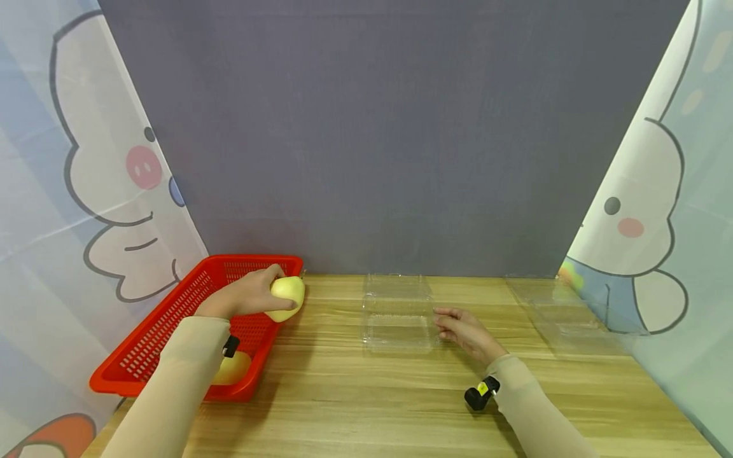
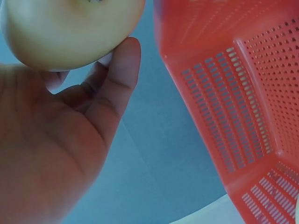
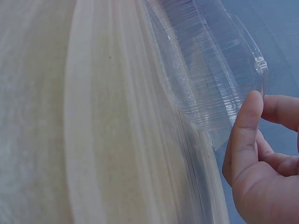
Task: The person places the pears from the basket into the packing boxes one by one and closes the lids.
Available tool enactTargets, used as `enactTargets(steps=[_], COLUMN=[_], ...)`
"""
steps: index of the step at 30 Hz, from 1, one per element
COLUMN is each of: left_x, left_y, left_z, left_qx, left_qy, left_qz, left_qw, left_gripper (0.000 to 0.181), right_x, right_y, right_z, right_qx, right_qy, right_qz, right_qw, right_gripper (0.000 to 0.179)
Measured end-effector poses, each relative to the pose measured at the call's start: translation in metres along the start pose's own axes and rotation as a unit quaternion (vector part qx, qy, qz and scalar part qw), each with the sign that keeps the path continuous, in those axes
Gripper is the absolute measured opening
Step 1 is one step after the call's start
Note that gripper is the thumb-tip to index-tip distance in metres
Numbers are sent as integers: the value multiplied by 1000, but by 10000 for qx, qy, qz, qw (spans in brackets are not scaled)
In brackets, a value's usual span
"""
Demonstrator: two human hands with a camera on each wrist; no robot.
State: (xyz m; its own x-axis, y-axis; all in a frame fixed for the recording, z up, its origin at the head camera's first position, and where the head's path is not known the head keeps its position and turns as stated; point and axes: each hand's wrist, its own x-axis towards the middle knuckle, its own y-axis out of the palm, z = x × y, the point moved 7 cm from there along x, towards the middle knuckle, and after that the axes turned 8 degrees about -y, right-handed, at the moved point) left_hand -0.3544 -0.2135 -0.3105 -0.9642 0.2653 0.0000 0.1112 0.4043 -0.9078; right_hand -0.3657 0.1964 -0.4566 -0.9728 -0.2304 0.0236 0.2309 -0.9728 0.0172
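Above the right edge of the red basket [image 1: 286, 261], my left hand [image 1: 246, 294] holds a round yellow fruit [image 1: 287, 298] with a thin stem. In the left wrist view, fingers and thumb grip the underside of the same fruit [image 2: 70, 32]. A clear plastic clamshell box [image 1: 399, 331] lies on the table with its lid folded back toward the wall. My right hand [image 1: 466, 334] pinches the right rim of the box. The right wrist view shows thumb and index finger at the edge of the clear plastic [image 3: 205, 70].
Another yellow fruit [image 1: 233, 369] lies in the near end of the basket, partly behind my left arm. A second clear plastic container [image 1: 572, 318] is at the table's right side. A grey backdrop [image 1: 378, 140] rises behind the wooden table [image 1: 355, 407].
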Motion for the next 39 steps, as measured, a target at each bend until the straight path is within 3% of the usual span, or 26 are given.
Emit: enactTargets(steps=[11,25,39], left_x=[14,29,42], left_y=[13,33,58], left_z=[-13,-31,-58], left_qx=[-116,-222,-433], left_qy=[43,-140,25], left_qz=[248,541,663], left_qw=[9996,9982,9969], left_gripper=[48,52,57], right_x=[-1,-1,-3], right_y=[3,0,1], right_z=[4,1,1], right_qx=[-36,-23,-88], right_qy=[-45,-4,-57], right_qz=[29,-118,-37], right_qw=[10000,9999,9999], right_gripper=[50,46,49])
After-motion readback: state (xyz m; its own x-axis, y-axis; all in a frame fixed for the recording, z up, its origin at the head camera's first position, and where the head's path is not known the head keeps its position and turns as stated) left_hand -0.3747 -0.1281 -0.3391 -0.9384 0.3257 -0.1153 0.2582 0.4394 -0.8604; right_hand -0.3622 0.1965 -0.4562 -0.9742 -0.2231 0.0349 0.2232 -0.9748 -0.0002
